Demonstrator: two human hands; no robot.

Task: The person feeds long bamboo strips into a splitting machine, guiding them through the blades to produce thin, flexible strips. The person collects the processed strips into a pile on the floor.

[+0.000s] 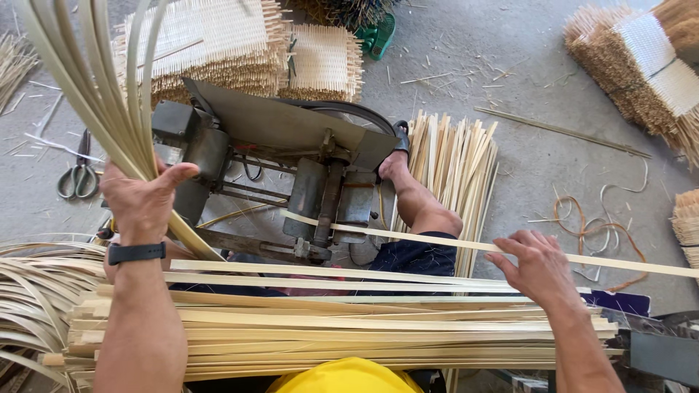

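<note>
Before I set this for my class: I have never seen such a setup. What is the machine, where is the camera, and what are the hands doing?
The camera sits on the worker's head, looking down. The left hand has its grip closed on a bunch of thin bamboo strips that curve upward. The right hand rests on one long flat bamboo slat whose end lies at a small grey metal machine on the concrete floor. A pile of slats lies across the lap. Scissors and woven mats lie nearby.
</note>
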